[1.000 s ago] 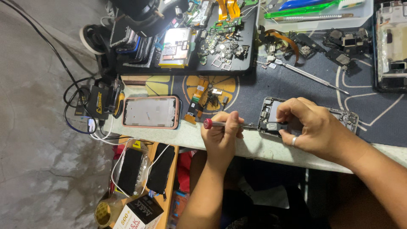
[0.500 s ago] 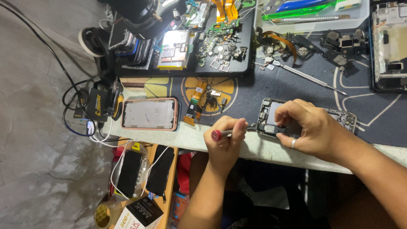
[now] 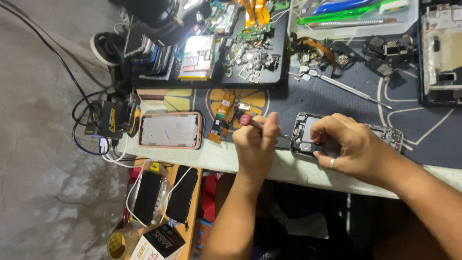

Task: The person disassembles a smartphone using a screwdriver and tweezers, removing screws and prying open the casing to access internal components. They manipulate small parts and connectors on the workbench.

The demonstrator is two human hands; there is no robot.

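Opened phone under a screwdriver, near the front edge of the surface.

I see the opened phone (image 3: 308, 137) lying flat, with my right hand (image 3: 349, 147) pressing it down, its grip closed on the frame. My left hand (image 3: 255, 144) holds a red-capped screwdriver (image 3: 255, 123) tight, tip at the phone. I judge the phone light, stiff but fragile inside; better to take it by the edges. A pink-cased phone (image 3: 170, 130), loose flex parts (image 3: 221, 123) and a metal probe (image 3: 353, 91) lie close around.

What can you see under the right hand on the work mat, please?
Under the right hand lies an opened phone, its dark inner parts showing at the left end. The hand covers its middle. The left hand points a red-handled screwdriver at it.
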